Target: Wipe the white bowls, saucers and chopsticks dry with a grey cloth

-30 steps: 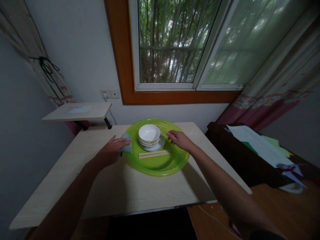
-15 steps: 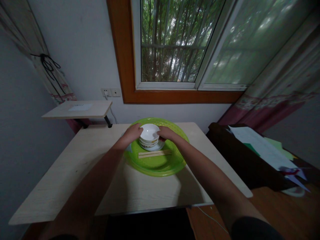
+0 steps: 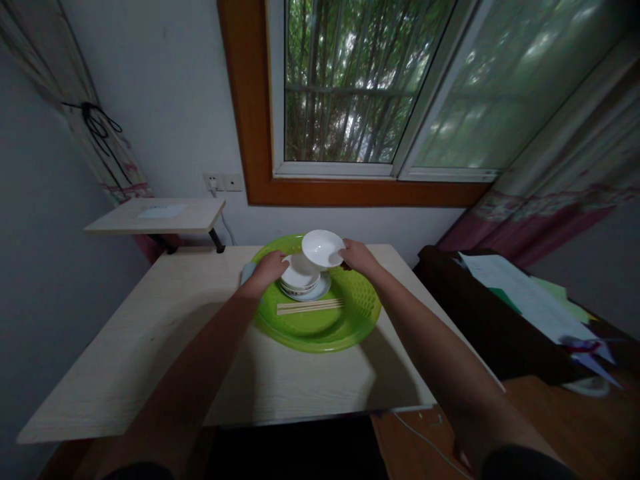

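Note:
My right hand [image 3: 361, 257] grips the rim of a white bowl [image 3: 323, 249], raised above and to the right of a bowl stack. My left hand [image 3: 270, 268] is closed on the left rim of the top white bowl [image 3: 300, 272] in that stack. Beneath the stack lies a white plate [image 3: 325, 287]. Pale wooden chopsticks [image 3: 310, 307] lie side by side in front of it. All of this sits in a large round green basin [image 3: 320, 345].
The basin stands on a light wooden table [image 3: 200, 373]. A light blue cloth [image 3: 247, 272] shows at its left edge. A small raised shelf [image 3: 155, 217] holds a paper. To the right, a dark cabinet [image 3: 465, 313] carries papers. Behind is a window.
My right hand has lifted the top bowl off the stack, moving it up and to the right. My left hand has stayed at the stack's left side.

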`<state>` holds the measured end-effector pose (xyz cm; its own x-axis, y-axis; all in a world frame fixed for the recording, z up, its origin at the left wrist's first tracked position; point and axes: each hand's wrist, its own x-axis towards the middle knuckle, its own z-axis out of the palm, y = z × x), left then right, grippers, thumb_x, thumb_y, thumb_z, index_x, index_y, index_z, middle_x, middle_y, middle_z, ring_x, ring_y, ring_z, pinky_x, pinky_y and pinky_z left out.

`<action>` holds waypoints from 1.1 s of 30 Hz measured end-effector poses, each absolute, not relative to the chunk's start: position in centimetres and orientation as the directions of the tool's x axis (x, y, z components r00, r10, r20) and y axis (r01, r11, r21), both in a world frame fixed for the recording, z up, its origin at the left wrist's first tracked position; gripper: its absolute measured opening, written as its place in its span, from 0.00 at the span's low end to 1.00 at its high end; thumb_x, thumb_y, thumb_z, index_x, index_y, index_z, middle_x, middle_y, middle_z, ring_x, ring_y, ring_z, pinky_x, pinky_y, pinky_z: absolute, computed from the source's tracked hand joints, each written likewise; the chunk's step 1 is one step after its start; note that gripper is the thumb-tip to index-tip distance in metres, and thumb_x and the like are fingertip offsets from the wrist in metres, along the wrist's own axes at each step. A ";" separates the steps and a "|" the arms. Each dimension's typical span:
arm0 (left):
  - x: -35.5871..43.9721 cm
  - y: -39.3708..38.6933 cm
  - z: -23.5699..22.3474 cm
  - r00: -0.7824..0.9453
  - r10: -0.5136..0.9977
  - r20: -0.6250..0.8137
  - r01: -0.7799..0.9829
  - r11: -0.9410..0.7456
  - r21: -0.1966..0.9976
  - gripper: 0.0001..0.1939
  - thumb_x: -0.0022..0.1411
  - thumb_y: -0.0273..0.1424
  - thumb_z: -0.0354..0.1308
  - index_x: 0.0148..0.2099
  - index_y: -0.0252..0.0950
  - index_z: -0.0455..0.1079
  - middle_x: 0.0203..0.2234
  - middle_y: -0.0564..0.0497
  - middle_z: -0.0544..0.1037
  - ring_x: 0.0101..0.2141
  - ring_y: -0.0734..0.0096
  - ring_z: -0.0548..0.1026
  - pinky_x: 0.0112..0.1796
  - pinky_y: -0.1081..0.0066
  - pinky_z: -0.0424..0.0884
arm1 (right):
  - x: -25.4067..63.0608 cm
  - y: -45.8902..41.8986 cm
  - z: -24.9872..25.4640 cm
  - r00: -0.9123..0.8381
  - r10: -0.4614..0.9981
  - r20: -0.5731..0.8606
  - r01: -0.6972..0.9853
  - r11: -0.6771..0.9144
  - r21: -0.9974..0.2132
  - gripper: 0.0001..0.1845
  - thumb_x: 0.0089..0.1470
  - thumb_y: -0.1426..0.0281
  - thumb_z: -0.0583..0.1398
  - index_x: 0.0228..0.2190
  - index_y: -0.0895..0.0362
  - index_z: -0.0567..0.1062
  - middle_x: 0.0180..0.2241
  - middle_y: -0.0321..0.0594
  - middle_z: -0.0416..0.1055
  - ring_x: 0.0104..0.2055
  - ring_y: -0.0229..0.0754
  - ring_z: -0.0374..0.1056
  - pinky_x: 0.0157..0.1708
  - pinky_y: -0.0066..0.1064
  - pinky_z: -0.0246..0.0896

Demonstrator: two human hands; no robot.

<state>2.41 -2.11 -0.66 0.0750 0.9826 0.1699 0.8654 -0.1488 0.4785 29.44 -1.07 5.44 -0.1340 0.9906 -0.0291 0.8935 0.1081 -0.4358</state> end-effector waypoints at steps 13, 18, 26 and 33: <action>3.4 -3.8 0.1 0.040 0.997 0.067 0.976 -0.053 0.213 0.19 0.61 0.21 0.49 0.53 0.28 0.72 0.47 0.31 0.80 0.47 0.54 0.79 0.48 0.64 0.72 | 32.2 -2.4 5.3 -0.095 0.994 -0.059 0.993 0.098 0.068 0.23 0.60 0.73 0.52 0.54 0.66 0.72 0.48 0.67 0.76 0.50 0.60 0.75 0.47 0.45 0.68; 3.5 -4.2 0.7 0.009 0.992 0.123 0.985 -0.031 0.172 0.23 0.65 0.22 0.45 0.60 0.26 0.66 0.43 0.31 0.81 0.44 0.52 0.81 0.46 0.62 0.73 | 31.7 -3.2 5.1 -0.133 0.984 -0.117 0.979 0.148 0.138 0.24 0.61 0.73 0.51 0.56 0.62 0.71 0.48 0.64 0.76 0.50 0.59 0.76 0.46 0.45 0.69; 3.2 -4.1 1.2 -0.046 0.964 0.263 0.959 -0.032 0.283 0.18 0.72 0.30 0.42 0.58 0.32 0.66 0.40 0.35 0.81 0.44 0.52 0.80 0.44 0.63 0.71 | 31.5 -3.3 5.2 -0.235 0.944 -0.231 0.942 0.281 0.186 0.27 0.61 0.73 0.53 0.60 0.57 0.69 0.51 0.60 0.76 0.51 0.60 0.75 0.45 0.45 0.70; 2.2 -2.9 0.6 -0.177 0.950 0.255 0.821 0.000 0.570 0.18 0.71 0.29 0.47 0.59 0.33 0.67 0.47 0.36 0.80 0.49 0.55 0.78 0.49 0.65 0.69 | 30.5 -2.8 3.6 -0.348 0.895 -0.278 0.902 0.401 0.159 0.23 0.61 0.73 0.55 0.57 0.59 0.73 0.54 0.59 0.74 0.56 0.60 0.72 0.48 0.44 0.68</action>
<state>2.22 -2.89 0.60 -0.1775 0.9504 0.2555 0.8213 0.0001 0.5704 30.51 -2.85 3.62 -0.3483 0.8952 -0.2782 0.9023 0.4006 0.1595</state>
